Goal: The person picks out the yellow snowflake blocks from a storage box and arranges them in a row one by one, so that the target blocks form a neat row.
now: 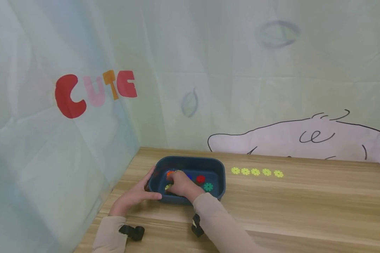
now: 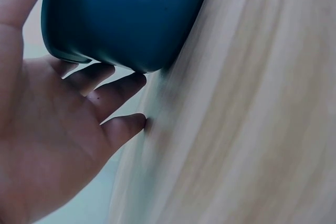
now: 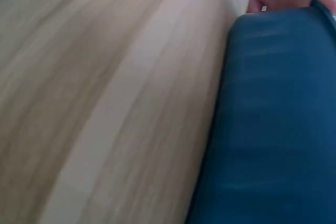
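Observation:
A dark blue plastic tub [image 1: 221, 175] with rounded corners stands on the table. My left hand [image 1: 136, 196] holds its left end, the thumb along the front wall and the fingers around the end wall, as the left wrist view of the hand [image 2: 58, 129] also shows. Inside the tub, my right hand [image 1: 183, 184] reaches down at the left half with fingers bent. Close by its fingertips lie an orange flower-shaped disc [image 1: 169, 174] and a yellow one [image 1: 168, 187]; I cannot tell whether it pinches one. A red disc [image 1: 201, 179] and a green disc [image 1: 208, 187] lie to its right.
Several yellow flower-shaped discs [image 1: 255, 172] form a row on the wooden table [image 1: 304, 211], right of the tub. Cloth walls rise behind and at the left, the left one bearing coloured letters [image 1: 70, 96]. Black wrist mounts [image 1: 132, 232] sit on both sleeves.

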Action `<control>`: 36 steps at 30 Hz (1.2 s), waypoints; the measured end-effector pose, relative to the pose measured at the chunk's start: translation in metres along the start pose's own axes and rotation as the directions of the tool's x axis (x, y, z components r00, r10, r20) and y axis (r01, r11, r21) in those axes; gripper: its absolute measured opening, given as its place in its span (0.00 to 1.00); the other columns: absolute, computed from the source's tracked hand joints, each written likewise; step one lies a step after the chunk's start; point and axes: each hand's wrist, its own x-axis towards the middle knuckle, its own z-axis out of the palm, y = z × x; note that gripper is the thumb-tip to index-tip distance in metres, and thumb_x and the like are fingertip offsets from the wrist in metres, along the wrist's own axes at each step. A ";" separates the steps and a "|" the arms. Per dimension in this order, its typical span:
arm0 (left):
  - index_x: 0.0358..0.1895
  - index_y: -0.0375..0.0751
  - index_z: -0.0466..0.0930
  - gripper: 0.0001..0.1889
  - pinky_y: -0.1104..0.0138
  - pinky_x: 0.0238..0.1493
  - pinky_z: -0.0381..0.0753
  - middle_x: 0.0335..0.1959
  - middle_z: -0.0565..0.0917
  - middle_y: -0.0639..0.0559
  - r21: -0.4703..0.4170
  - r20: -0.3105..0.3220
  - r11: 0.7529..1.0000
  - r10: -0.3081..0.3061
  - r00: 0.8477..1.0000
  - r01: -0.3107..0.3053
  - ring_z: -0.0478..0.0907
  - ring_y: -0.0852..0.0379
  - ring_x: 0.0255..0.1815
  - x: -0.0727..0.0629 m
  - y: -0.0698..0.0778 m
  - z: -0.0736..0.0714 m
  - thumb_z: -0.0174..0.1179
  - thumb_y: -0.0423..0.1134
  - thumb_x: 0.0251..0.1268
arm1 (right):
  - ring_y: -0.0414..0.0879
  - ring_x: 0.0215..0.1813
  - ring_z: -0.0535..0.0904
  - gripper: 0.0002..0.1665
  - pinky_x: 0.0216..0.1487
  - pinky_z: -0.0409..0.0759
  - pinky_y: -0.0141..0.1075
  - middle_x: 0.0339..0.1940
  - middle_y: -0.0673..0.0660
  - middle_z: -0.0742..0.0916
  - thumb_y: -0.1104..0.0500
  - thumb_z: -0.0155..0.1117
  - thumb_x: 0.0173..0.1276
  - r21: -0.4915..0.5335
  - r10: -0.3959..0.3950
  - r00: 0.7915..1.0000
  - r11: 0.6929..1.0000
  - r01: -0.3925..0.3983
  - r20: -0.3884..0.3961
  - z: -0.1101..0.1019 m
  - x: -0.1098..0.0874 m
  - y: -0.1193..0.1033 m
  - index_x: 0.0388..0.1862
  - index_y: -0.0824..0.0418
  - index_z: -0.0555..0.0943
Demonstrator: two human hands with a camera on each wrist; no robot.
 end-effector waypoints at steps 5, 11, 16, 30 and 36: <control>0.78 0.51 0.30 0.59 0.38 0.71 0.41 0.79 0.35 0.40 -0.004 -0.004 1.000 0.005 1.000 -0.005 0.34 0.36 0.77 -0.001 0.001 0.000 0.70 0.41 0.55 | 0.46 0.53 0.81 0.25 0.58 0.75 0.35 0.49 0.55 0.87 0.55 0.74 0.57 -0.053 0.034 0.999 0.998 -0.032 0.030 0.004 0.002 -0.001 0.52 0.63 0.83; 0.78 0.51 0.29 0.60 0.39 0.71 0.40 0.79 0.34 0.41 0.002 0.007 1.000 0.006 1.000 -0.006 0.32 0.37 0.77 -0.001 0.002 0.001 0.70 0.41 0.55 | 0.48 0.53 0.80 0.23 0.60 0.75 0.38 0.50 0.56 0.87 0.58 0.73 0.58 -0.058 0.059 0.997 0.997 -0.056 0.043 0.006 0.002 -0.002 0.52 0.63 0.83; 0.78 0.52 0.29 0.60 0.39 0.71 0.41 0.79 0.35 0.40 0.015 0.004 1.000 0.007 1.000 -0.007 0.33 0.37 0.77 0.000 0.000 0.000 0.70 0.42 0.55 | 0.48 0.51 0.80 0.20 0.59 0.75 0.37 0.48 0.56 0.87 0.60 0.72 0.58 -0.090 0.042 0.998 0.995 -0.037 0.048 0.006 0.001 -0.003 0.50 0.64 0.84; 0.78 0.51 0.29 0.60 0.38 0.71 0.40 0.79 0.35 0.40 0.037 -0.004 0.999 -0.013 1.000 0.013 0.33 0.36 0.77 -0.002 0.002 0.000 0.71 0.43 0.54 | 0.43 0.38 0.80 0.15 0.50 0.79 0.34 0.41 0.56 0.89 0.61 0.71 0.58 -0.059 0.025 0.997 0.998 -0.021 0.071 0.003 -0.001 -0.005 0.43 0.66 0.86; 0.78 0.50 0.29 0.60 0.38 0.70 0.39 0.79 0.34 0.40 0.044 -0.003 0.999 -0.010 1.000 0.010 0.32 0.36 0.77 -0.002 0.002 0.000 0.71 0.43 0.54 | 0.45 0.43 0.82 0.17 0.52 0.79 0.36 0.43 0.56 0.88 0.59 0.72 0.58 -0.062 0.048 0.997 0.997 -0.044 0.068 0.003 -0.003 -0.006 0.46 0.65 0.85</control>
